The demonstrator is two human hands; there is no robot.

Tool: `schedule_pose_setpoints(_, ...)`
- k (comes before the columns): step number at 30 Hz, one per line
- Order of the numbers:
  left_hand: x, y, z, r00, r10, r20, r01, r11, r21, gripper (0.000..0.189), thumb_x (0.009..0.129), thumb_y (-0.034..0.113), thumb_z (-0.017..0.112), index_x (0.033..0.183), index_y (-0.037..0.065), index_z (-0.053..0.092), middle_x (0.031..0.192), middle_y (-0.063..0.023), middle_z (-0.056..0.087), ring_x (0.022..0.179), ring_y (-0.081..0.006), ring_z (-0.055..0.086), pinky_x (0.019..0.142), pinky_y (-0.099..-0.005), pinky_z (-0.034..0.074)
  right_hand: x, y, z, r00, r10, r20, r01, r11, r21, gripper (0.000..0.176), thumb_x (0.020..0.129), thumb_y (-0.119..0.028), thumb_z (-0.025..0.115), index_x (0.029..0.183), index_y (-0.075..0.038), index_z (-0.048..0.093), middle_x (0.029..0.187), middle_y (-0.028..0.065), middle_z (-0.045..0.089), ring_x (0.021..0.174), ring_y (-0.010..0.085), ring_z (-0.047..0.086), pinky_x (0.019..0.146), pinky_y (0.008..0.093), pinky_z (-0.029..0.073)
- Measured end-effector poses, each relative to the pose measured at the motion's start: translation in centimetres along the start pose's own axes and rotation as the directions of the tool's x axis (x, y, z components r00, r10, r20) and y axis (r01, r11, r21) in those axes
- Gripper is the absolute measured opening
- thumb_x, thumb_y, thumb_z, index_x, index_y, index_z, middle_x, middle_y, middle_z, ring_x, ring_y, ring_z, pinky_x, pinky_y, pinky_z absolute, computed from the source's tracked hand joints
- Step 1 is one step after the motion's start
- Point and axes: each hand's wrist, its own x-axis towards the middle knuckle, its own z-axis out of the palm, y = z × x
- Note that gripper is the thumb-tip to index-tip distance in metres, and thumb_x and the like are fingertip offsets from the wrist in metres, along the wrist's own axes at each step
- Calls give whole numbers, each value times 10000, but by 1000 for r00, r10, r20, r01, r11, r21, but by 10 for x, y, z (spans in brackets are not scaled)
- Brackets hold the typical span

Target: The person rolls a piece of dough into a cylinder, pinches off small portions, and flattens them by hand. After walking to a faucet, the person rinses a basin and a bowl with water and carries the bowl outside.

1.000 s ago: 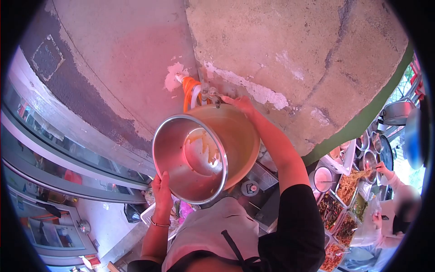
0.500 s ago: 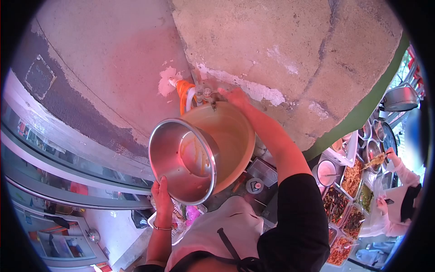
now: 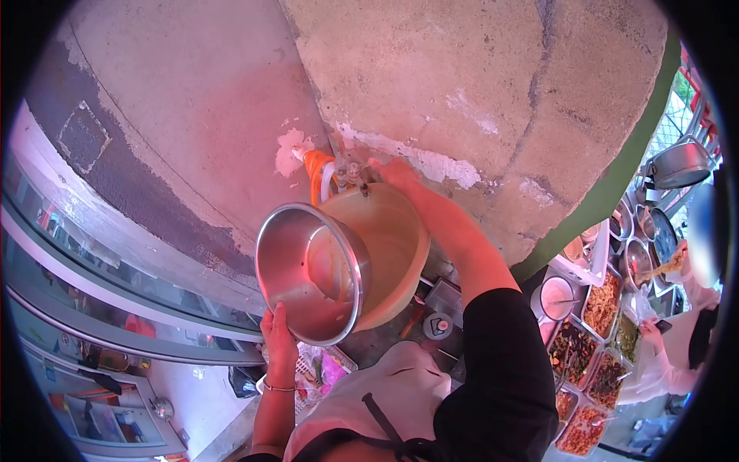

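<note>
My left hand point(image 3: 279, 335) is closed on the lower rim of a steel bowl point(image 3: 296, 289). The bowl is tilted on its side, with its mouth facing me and orange-brown residue inside. Behind it, partly covered, is a large tan plastic basin point(image 3: 404, 246) under a wall tap point(image 3: 353, 172). My right hand point(image 3: 398, 175) reaches over the basin's far rim, its fingers closed at the tap's handle. An orange hose point(image 3: 315, 165) and a pale pipe hang beside the tap. No water stream can be made out.
On the right, several trays of cooked food point(image 3: 603, 304) stand beside a white pot point(image 3: 556, 298) with a utensil in it. Another person point(image 3: 685, 339) works there, holding food over the pans. A white basket point(image 3: 339, 358) sits below the bowl; a glass-fronted cabinet point(image 3: 131, 308) lines the left.
The view has shifted slightly. My left hand still holds the tilted bowl, and my right hand stays at the tap. The other person's hand has moved a little with the food.
</note>
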Motion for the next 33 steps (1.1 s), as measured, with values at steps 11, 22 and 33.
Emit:
schedule_pose_setpoints(11, 3, -5, -5, 999, 4, -36, -4, 1000, 11, 263, 1043, 246, 560, 1082, 6, 658, 945, -50, 714, 768, -85, 652, 629, -222, 498, 39, 25, 32, 915, -398, -59, 399, 880, 256, 481, 992, -514, 512, 1330, -181, 595, 1358, 134, 623, 1281, 346, 564, 1068, 466, 429)
schedule_pose_setpoints(22, 9, -11, -17, 998, -3, -64, 7, 998, 61, 245, 1030, 262, 579, 1056, 26, 640, 897, -36, 688, 704, -78, 623, 558, -224, 479, 6, 26, 26, 896, -444, -23, 375, 725, 578, 335, 1042, -349, 536, 1317, -197, 650, 1271, 61, 657, 1146, 189, 586, 1009, 349, 458)
schedule_pose_setpoints(33, 24, -13, -41, 999, 11, -46, -9, 999, 51, 241, 1033, 231, 570, 1053, 1, 638, 914, -29, 678, 787, -90, 615, 675, -258, 502, -37, 14, 20, 958, -284, 34, 205, 765, 610, 338, 956, -328, 696, 1114, -39, 773, 966, 60, 739, 868, 130, 645, 844, 338, 536)
